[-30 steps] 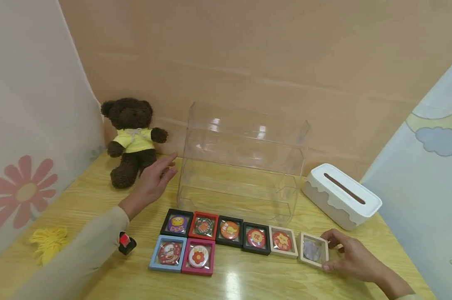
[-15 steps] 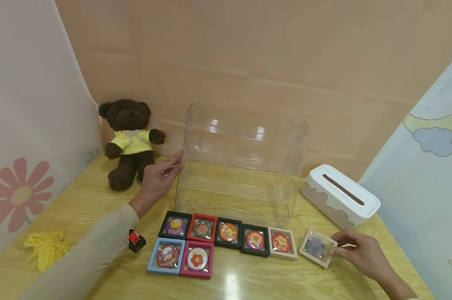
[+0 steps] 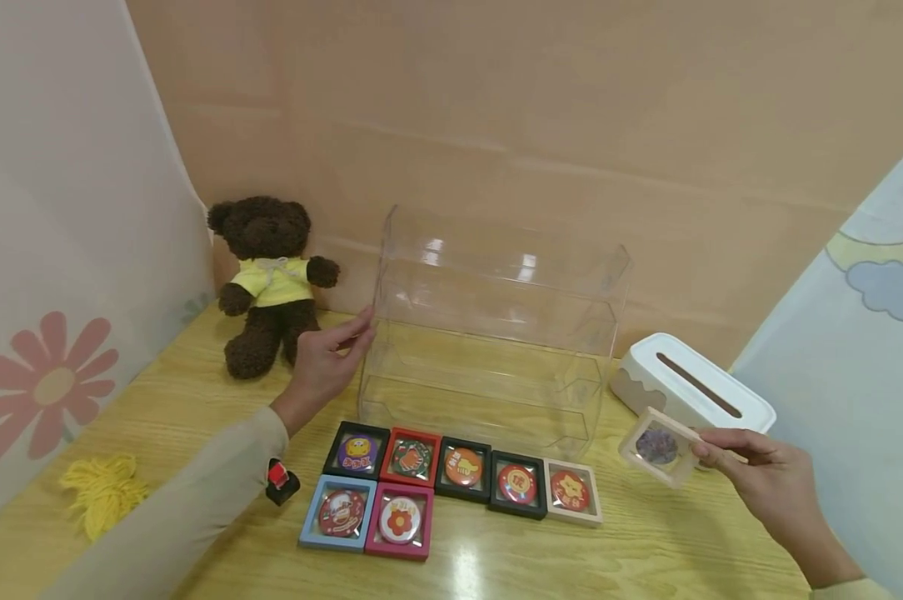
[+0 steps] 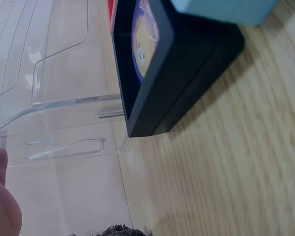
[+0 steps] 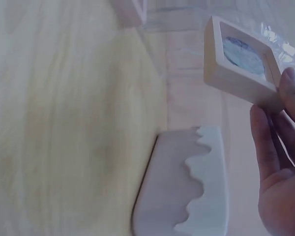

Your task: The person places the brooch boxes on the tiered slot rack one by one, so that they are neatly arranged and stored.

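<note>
Right here I've got the pale frame [image 3: 658, 447] edge-pinched in my right hand [image 3: 774, 479] above the table [image 3: 526, 562], likely sparing its front, while my left hand [image 3: 324, 367] (fairly straight-fingered) touches the clear rack [image 3: 492, 333], perhaps steadying it.

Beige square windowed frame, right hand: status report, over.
Right hand pinches beige frame above yellow wood-grain table. Left hand at left edge of clear plastic tiered rack. Possibly in the way: seven multicoloured framed badges before rack.

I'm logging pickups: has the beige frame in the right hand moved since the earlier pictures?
Yes: in the head view, the beige frame has moved up and right relative to the tissue box, now partly covering it.
</note>
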Motion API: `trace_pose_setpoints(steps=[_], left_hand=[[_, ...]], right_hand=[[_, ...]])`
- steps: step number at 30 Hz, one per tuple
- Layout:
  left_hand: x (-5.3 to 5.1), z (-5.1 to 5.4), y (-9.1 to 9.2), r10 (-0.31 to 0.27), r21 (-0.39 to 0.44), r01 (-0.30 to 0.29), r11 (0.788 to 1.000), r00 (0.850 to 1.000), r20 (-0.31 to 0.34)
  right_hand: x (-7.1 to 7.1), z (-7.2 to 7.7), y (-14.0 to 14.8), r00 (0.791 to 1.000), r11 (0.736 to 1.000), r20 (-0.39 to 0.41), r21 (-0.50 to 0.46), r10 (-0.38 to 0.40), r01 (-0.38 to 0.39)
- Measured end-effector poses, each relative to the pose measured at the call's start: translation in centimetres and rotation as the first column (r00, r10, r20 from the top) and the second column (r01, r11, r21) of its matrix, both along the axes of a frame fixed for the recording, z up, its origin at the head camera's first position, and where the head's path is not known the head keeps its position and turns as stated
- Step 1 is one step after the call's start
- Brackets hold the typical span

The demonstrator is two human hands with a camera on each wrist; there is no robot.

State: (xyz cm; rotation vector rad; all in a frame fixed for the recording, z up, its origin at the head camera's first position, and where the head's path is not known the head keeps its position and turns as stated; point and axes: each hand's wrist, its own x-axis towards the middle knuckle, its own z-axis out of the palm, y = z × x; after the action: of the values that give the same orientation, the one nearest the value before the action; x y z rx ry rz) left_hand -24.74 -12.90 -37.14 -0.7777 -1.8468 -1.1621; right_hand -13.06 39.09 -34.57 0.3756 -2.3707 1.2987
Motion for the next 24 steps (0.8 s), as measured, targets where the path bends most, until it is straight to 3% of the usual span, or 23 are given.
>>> trace_pose_setpoints(steps=[3, 5, 12, 21, 24], left_hand=[[-0.1, -0.1, 0.2, 0.009, 0.002, -0.009, 1.0, 1.0, -0.001], [-0.1, -0.2, 0.3, 0.014, 0.003, -0.014, 1.0, 1.0, 0.005], [0.0, -0.4, 0.4, 0.021, 0.011, -0.021, 1.0, 1.0, 0.016], [0.2, -0.2, 0.4, 0.017, 0.011, -0.018, 1.0, 0.999, 0.031], [0.1, -0.3, 0.4, 0.017, 0.014, -0.017, 1.0, 0.999, 0.036]], right_hand=[[-0.6, 1.2, -1.1, 0.999, 0.987, 0.009, -0.158, 0.035, -0.033], [-1.0, 1.9, -2.0, 0.997, 0.959, 0.012, -0.274, 0.073, -0.067], [-3.4, 3.7, -5.6, 0.965, 0.806, -0.103, -0.533, 0.241, -0.258], [-6.6, 5.5, -10.4, 0.931, 0.729, -0.162, -0.584, 0.326, -0.357], [-7.6, 6.1, -12.1, 0.929, 0.731, -0.159, -0.578, 0.335, -0.363]])
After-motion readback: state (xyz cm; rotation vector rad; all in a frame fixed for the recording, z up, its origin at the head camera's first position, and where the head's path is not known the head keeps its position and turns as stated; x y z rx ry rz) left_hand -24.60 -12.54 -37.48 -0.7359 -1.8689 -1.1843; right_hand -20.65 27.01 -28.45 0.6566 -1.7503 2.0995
